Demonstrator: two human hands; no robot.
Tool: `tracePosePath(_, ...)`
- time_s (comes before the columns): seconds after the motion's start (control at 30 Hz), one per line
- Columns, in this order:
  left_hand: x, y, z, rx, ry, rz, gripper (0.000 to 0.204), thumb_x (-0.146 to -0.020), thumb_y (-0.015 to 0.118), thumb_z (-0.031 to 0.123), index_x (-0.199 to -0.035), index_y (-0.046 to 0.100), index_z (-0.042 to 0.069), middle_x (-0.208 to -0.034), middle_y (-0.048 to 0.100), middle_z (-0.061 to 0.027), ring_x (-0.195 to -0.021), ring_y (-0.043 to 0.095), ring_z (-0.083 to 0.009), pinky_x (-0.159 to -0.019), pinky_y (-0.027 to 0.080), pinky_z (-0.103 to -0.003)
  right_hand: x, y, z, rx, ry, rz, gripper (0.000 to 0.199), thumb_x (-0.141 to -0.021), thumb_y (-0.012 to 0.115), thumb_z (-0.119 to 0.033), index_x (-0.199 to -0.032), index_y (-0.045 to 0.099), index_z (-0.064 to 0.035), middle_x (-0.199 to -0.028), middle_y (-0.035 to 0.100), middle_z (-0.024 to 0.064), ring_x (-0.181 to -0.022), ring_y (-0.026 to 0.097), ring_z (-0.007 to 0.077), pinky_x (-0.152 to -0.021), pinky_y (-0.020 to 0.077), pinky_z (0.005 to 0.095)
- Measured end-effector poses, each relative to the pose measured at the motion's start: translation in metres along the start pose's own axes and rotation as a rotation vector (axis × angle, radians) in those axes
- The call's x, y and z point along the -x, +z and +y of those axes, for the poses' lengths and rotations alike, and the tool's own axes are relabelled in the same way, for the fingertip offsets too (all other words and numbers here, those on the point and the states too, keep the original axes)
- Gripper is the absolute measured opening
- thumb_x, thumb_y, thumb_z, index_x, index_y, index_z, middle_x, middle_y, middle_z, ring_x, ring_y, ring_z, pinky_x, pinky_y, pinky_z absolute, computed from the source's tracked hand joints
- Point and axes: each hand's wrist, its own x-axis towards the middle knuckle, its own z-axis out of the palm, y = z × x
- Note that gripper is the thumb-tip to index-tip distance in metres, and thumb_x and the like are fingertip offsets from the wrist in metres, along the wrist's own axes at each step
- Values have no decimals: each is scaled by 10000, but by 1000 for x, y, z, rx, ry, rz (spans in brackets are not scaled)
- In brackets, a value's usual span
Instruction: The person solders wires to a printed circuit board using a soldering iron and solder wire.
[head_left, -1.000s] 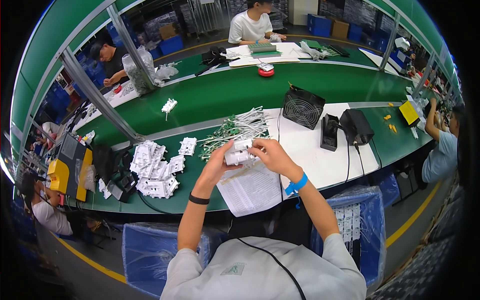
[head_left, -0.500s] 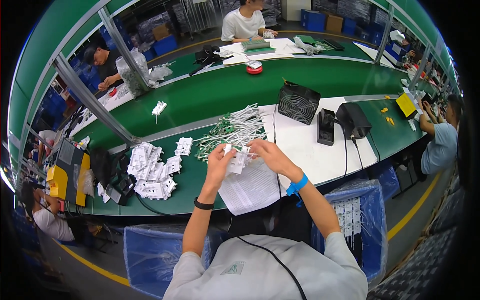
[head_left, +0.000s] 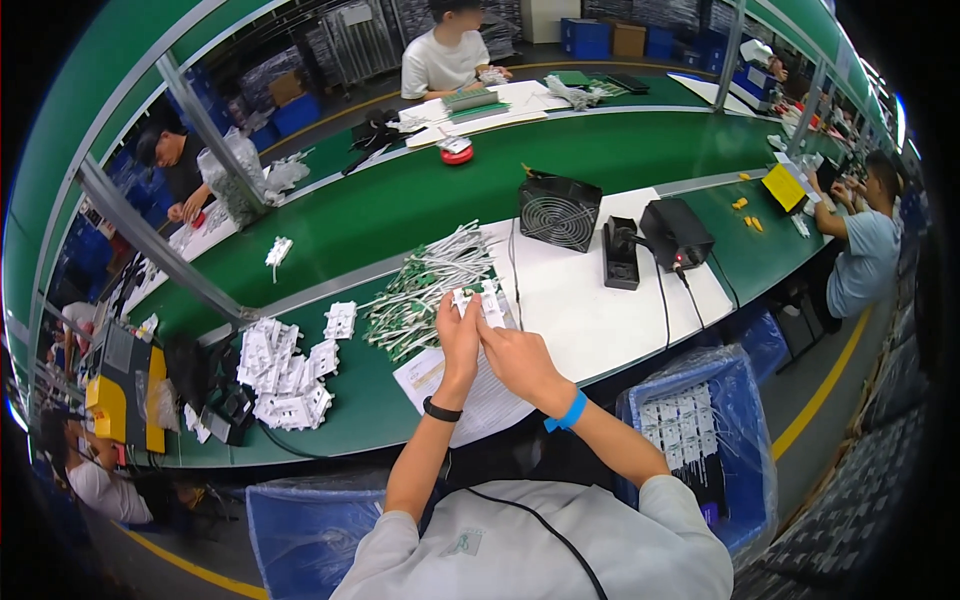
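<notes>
Both hands meet in front of me over the printed sheet [head_left: 475,405]. My left hand [head_left: 458,340] is closed round a white plastic housing [head_left: 492,306], its thumb pointing up. My right hand [head_left: 522,362] presses against the same piece from the right, fingers bent inward; its fingertips are partly hidden. Just beyond them lies a heap of green circuit boards with white cables [head_left: 425,285]. To the left, a pile of white plastic housings [head_left: 285,375] rests on the green table [head_left: 350,420], with a single one beside it.
A black fan [head_left: 558,212], a narrow black tray [head_left: 620,258] and a black power box [head_left: 677,235] stand on white board at right. Lined blue bins [head_left: 745,450] flank me. A yellow-and-black machine [head_left: 130,395] is far left. Beyond runs a green conveyor [head_left: 380,205]; co-workers sit around.
My hands have come closer together around the white housing, the right one turning inward over it. The view has shifted, so the table's contents appear further left.
</notes>
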Motion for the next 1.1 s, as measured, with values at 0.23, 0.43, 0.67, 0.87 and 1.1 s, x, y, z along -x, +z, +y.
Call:
tracePosePath(0.23,10,21,-7,-255,-11,-365,365,-949,677,23,-1305,602,-13,-1066,712,-74,-950,658,-104,-817,529,-245,22,-51,126,-872,612,599,389,-1057,570,-240,-734,590,-23,-633,629,71,-543,599,111,-492,443,244)
tracePosePath(0.43,25,55,-32,-495,295,-608,489,-930,696,38,-1392,539,21,-1080,716,-128,-1005,666,-155,-882,509,-277,-23,-93,209,-476,652,703,356,-921,736,-144,-1202,553,-25,-758,641,90,-634,625,174,-566,488,312)
tracePosePath(0.67,11,83,-65,-633,69,-605,432,-869,751,154,-1246,581,32,-1024,732,-236,-868,727,-289,-764,555,-374,-12,-105,225,89,490,794,258,-1014,637,-234,-963,669,17,-725,683,156,-659,670,286,-625,499,377)
tracePosePath(0.87,-2,92,-66,-956,323,-626,396,-827,773,253,-1166,714,57,-1060,699,-199,-1002,661,-333,-876,530,-405,23,-104,215,-443,328,1046,127,-1033,578,-113,-1100,610,-10,-730,590,20,-635,555,90,-582,451,239)
tracePosePath(1.1,17,89,-48,-922,564,-513,332,-845,749,202,-1122,719,20,-1133,609,-145,-1073,552,-352,-950,471,-422,41,-92,195,-880,437,701,193,-960,690,-48,-1133,607,-21,-753,597,13,-587,529,69,-520,413,209)
